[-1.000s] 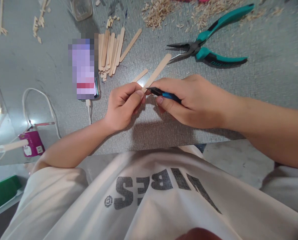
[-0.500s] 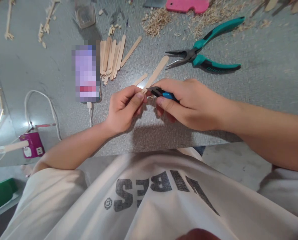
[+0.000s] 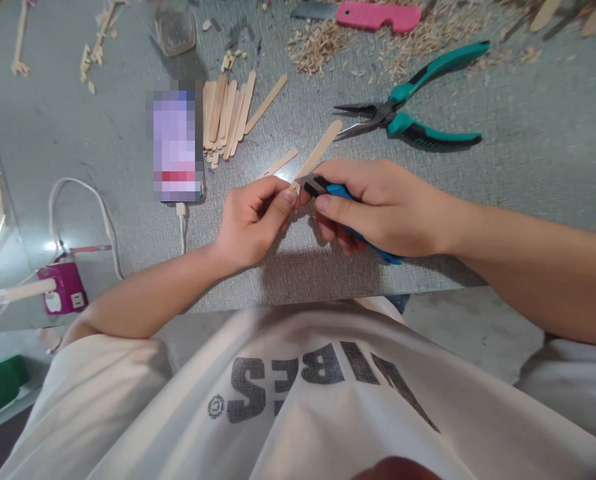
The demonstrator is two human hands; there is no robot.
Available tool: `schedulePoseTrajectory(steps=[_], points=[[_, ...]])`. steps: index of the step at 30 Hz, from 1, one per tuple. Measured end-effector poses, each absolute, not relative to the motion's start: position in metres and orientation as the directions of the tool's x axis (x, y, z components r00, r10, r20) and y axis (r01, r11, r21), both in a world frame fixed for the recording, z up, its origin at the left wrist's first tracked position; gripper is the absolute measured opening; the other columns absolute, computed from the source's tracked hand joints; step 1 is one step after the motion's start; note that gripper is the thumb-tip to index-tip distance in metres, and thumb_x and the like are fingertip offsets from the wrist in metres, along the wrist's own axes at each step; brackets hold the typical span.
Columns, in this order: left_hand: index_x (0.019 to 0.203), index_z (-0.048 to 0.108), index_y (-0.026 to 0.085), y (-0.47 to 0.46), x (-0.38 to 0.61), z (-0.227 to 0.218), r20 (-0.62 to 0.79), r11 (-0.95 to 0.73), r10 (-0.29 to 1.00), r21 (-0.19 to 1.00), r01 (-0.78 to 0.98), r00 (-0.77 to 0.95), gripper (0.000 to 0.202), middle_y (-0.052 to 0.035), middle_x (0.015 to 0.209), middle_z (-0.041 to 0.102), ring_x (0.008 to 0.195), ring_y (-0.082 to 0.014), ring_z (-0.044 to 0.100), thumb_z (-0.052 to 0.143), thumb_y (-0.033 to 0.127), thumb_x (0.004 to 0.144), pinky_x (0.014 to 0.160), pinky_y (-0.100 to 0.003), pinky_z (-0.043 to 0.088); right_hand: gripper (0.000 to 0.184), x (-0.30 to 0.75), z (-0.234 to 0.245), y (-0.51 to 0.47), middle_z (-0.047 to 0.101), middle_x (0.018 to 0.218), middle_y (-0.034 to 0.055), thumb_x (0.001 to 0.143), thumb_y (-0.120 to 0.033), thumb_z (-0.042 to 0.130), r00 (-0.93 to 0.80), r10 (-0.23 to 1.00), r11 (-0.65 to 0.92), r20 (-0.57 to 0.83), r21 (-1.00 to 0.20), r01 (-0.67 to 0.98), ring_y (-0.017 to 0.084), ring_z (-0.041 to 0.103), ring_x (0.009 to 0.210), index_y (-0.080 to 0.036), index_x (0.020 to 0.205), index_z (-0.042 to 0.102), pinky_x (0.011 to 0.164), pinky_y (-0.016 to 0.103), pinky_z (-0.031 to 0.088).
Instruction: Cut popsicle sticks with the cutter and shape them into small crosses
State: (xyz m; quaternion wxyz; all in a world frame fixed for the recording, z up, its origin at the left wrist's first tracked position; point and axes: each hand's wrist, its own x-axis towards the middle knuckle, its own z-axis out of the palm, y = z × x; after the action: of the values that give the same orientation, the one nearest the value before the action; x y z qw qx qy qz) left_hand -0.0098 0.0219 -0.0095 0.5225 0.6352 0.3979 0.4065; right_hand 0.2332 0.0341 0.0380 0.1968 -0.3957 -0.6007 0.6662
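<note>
My left hand [image 3: 259, 217] pinches the lower end of a wooden craft stick [image 3: 321, 151] between thumb and fingers. The stick slants up to the right, its rounded far end near the pliers' tips. In my right hand [image 3: 373, 207] is a blue and black utility knife [image 3: 339, 192], gripped with the thumb on its side. Its blade [image 3: 305, 180] meets the stick close to my left thumb; the exact contact is too small to make out. A shorter stick piece [image 3: 281, 161] lies on the table just beyond my left hand.
Teal needle-nose pliers [image 3: 393, 113] lie spread beyond my right hand. A pile of craft sticks [image 3: 225, 117] sits beside a charging phone [image 3: 175, 147]. Farther back are wood shavings [image 3: 323, 47], a pink-handled knife [image 3: 378, 16] and a clear container [image 3: 175, 32]. A purple adapter [image 3: 63, 288] stands left.
My right hand has turned the knife, so more of its blue handle shows below the palm. The stick's far end has dipped slightly. The whole view has shifted a little.
</note>
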Motion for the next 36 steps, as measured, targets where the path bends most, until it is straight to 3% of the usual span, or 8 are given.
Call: schedulePoseTrajectory(steps=[4,8,14,20,27,32,36], points=[[0.089,0.078,0.023,0.021,-0.009,-0.004,0.085,-0.123,0.935,0.988,0.090,0.343,0.056,0.0020,0.062,0.067,0.049,-0.0100,0.055,0.077,0.069,0.121,0.048,-0.029,0.041,0.013,0.236,0.035,0.036,0.076,0.077,-0.0054,0.119,-0.031,0.069,-0.640,0.730,-0.085,-0.238,-0.961,0.262,0.014,0.065,0.053,-0.028,0.106,0.066,0.056,0.032,0.047],[0.091,0.080,0.022,0.020,-0.009,-0.003,0.110,-0.147,0.933,0.986,0.083,0.344,0.054,0.0019,0.061,0.068,0.049,-0.0094,0.057,0.077,0.066,0.122,0.048,-0.026,0.042,0.009,0.238,0.034,0.038,0.071,0.074,-0.0043,0.114,-0.031,0.061,-0.644,0.762,0.236,-0.065,-0.899,0.370,0.018,0.062,0.063,-0.029,0.107,0.067,0.070,0.036,0.045],[0.095,0.083,0.022,0.018,-0.009,-0.003,0.106,-0.142,0.937,0.986,0.086,0.332,0.056,0.0005,0.064,0.075,0.051,-0.0100,0.065,0.077,0.071,0.120,0.049,-0.024,0.047,0.030,0.237,0.034,0.030,0.080,0.088,0.0046,0.117,-0.037,0.050,-0.603,0.795,0.393,-0.066,-0.701,0.595,0.025,0.063,0.071,-0.028,0.126,0.077,0.073,0.041,0.041],[0.099,0.086,0.021,0.015,-0.008,0.000,0.051,-0.081,0.951,0.993,0.089,0.305,0.059,0.0002,0.066,0.079,0.051,-0.0100,0.069,0.078,0.077,0.118,0.048,-0.022,0.051,0.049,0.238,0.036,0.022,0.088,0.100,0.0099,0.120,-0.037,0.043,-0.638,0.769,0.497,-0.049,-0.581,0.645,0.030,0.075,0.081,-0.023,0.154,0.076,0.074,0.042,0.042],[0.093,0.083,0.022,0.016,-0.003,0.005,0.018,-0.044,0.970,0.994,0.099,0.241,0.064,-0.0005,0.068,0.080,0.049,-0.0100,0.068,0.086,0.083,0.109,0.048,-0.024,0.052,0.046,0.239,0.034,0.023,0.090,0.106,0.0103,0.120,-0.039,0.049,-0.590,0.807,0.468,-0.018,-0.589,0.659,0.032,0.079,0.085,-0.026,0.154,0.077,0.077,0.044,0.047],[0.100,0.086,0.022,0.013,-0.003,0.000,0.056,-0.101,0.973,0.977,0.190,0.225,0.059,-0.0021,0.072,0.083,0.051,-0.0105,0.066,0.080,0.078,0.115,0.050,-0.026,0.050,0.016,0.237,0.040,0.027,0.079,0.085,0.0043,0.112,-0.041,0.067,-0.426,0.904,0.263,-0.037,-0.739,0.620,0.027,0.071,0.078,-0.029,0.114,0.078,0.077,0.043,0.048],[0.091,0.085,0.021,0.008,-0.006,0.002,0.188,-0.294,0.941,0.868,0.399,0.283,0.046,-0.0009,0.069,0.079,0.056,-0.0101,0.063,0.075,0.054,0.121,0.059,-0.027,0.047,0.027,0.230,0.045,0.028,0.066,0.072,-0.0009,0.101,-0.049,0.081,-0.309,0.945,0.062,-0.112,-0.862,0.503,0.020,0.059,0.069,-0.028,0.090,0.070,0.068,0.040,0.044]])
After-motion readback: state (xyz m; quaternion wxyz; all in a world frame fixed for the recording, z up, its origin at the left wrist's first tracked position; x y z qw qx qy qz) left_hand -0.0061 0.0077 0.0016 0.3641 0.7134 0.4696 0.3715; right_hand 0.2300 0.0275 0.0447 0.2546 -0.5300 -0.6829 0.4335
